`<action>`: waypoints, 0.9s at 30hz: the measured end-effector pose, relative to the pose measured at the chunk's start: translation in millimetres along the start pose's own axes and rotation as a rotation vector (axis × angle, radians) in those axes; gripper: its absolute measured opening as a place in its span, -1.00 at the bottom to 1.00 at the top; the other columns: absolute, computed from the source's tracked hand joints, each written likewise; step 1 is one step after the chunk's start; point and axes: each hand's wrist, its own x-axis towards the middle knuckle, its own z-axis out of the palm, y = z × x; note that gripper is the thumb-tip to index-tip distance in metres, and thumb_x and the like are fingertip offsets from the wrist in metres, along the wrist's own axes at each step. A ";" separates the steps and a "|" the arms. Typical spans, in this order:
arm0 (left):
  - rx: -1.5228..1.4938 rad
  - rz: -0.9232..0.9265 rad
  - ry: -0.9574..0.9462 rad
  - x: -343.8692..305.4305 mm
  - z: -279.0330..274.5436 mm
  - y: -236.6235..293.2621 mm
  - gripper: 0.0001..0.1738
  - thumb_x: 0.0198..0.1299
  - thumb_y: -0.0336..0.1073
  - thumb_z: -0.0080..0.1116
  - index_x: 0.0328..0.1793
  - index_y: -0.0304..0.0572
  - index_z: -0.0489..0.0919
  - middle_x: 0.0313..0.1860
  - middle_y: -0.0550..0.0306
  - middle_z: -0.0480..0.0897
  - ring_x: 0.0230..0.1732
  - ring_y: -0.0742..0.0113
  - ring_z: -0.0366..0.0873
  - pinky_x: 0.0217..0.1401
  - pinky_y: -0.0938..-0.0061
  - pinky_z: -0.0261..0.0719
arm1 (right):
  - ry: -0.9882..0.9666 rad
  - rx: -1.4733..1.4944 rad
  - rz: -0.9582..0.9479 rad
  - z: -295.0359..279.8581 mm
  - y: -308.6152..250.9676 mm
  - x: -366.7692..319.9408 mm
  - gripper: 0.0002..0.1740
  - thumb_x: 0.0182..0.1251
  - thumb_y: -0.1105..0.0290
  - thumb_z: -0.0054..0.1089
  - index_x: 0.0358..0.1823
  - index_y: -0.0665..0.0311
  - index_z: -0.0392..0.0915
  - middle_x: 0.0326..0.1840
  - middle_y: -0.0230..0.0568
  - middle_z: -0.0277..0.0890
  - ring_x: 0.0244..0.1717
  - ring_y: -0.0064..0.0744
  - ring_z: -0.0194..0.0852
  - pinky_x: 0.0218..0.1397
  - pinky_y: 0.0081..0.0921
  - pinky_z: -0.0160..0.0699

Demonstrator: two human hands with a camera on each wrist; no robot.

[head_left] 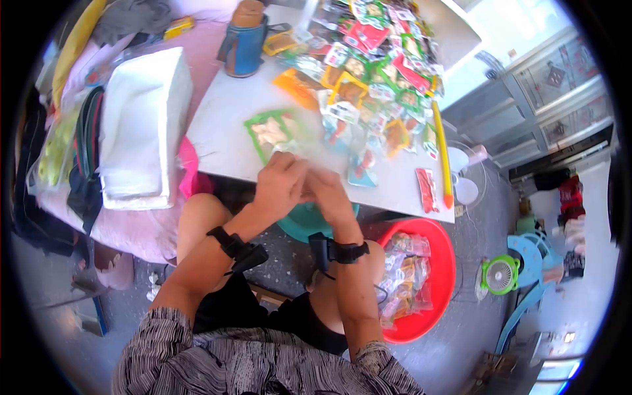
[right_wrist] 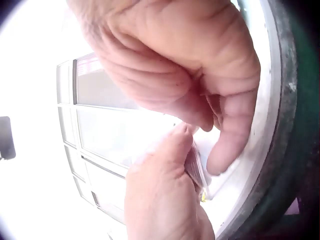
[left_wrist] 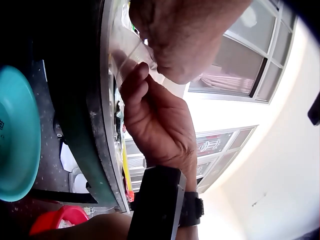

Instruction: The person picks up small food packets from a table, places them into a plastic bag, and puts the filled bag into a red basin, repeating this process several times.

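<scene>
Close together at the table's front edge, my left hand [head_left: 280, 184] and right hand [head_left: 327, 194] pinch a thin clear plastic bag [left_wrist: 126, 56] between curled fingers. In the right wrist view, folds of the clear plastic [right_wrist: 198, 162] show between the fingertips of both hands. Most of the bag is hidden by the fingers and blurred in the head view. Just beyond the left hand, a green-edged packet [head_left: 268, 131] with pale pieces inside lies on the white table [head_left: 224, 125]. Below the hands, partly covered by them, is a teal basin [head_left: 299, 224].
Many small colourful food packets [head_left: 382, 66] are heaped across the table's far right. A yellow stick [head_left: 441, 155] and a red packet [head_left: 426, 189] lie near the right edge. A red tub [head_left: 442, 283] holds more packets. A white foam box [head_left: 141, 125] stands at left, a blue mug [head_left: 243, 49] behind.
</scene>
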 end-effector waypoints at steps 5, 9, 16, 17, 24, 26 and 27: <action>0.023 0.044 -0.003 6.5 -3.6 -0.1 -0.77 0.00 -0.48 0.16 -0.15 -0.18 0.61 -0.25 0.01 0.54 -0.24 -0.04 0.47 -0.25 0.21 0.49 | -0.166 -0.084 0.047 -9.3 19.2 11.4 -0.71 0.38 0.38 -0.11 0.01 0.30 0.51 -0.20 -0.34 0.58 -0.33 -0.55 0.58 -0.44 -0.64 0.54; 0.191 0.017 -0.162 9.8 -12.0 0.6 -0.57 -0.03 -0.40 0.24 0.06 -0.22 0.58 0.19 -0.13 0.44 0.18 -0.15 0.37 0.15 0.09 0.39 | -0.102 -0.171 0.071 -41.1 -12.2 -16.1 -0.68 0.38 0.29 -0.03 0.04 0.30 0.51 -0.20 -0.28 0.63 -0.45 -0.59 0.56 -0.54 -0.70 0.46; 0.408 -0.091 -0.515 -9.4 -0.6 -10.4 -0.33 0.07 -0.31 0.21 0.36 -0.23 0.34 0.43 -0.19 0.23 0.47 -0.26 0.07 0.38 -0.19 0.12 | 0.729 -0.125 -0.320 -165.0 -53.3 -23.9 -0.60 0.25 0.29 0.14 0.05 0.37 0.55 -0.28 -0.21 0.63 -0.39 -0.44 0.59 -0.46 -0.55 0.57; 0.428 -0.092 -0.519 -9.2 1.6 -11.1 -0.33 0.09 -0.29 0.20 0.37 -0.25 0.33 0.43 -0.20 0.22 0.48 -0.25 0.04 0.38 -0.23 0.09 | 0.796 -0.286 -0.272 -200.9 -50.0 -9.8 -0.54 0.22 0.30 0.21 0.09 0.42 0.54 -0.24 -0.21 0.61 -0.37 -0.47 0.57 -0.49 -0.52 0.57; 0.537 -0.082 -0.600 -5.9 3.9 -4.6 -0.33 0.17 -0.21 0.14 0.39 -0.33 0.29 0.45 -0.26 0.19 0.49 -0.25 0.02 0.39 -0.25 0.08 | 0.534 -1.632 0.076 -355.9 -14.5 68.0 -0.55 0.18 0.25 -0.01 0.11 0.10 0.58 0.31 0.23 0.29 0.47 0.11 0.02 0.41 -0.01 0.14; 0.560 -0.086 -0.611 -3.8 5.5 -1.6 -0.32 0.15 -0.24 0.14 0.40 -0.34 0.27 0.46 -0.27 0.18 0.48 -0.28 0.04 0.39 -0.22 0.09 | 0.539 -1.711 0.213 -365.2 -12.9 88.8 -0.57 0.21 0.27 -0.10 0.07 0.12 0.59 0.30 0.13 0.33 0.50 0.05 -0.03 0.37 0.08 0.15; 0.573 -0.098 -0.617 -0.3 5.9 -3.6 -0.32 0.16 -0.23 0.14 0.40 -0.34 0.27 0.46 -0.27 0.18 0.48 -0.28 0.04 0.39 -0.22 0.10 | 0.554 -1.755 0.283 -375.3 -7.2 102.1 -0.57 0.21 0.27 -0.15 0.04 0.15 0.59 0.28 0.08 0.37 0.52 0.00 -0.06 0.33 0.15 0.16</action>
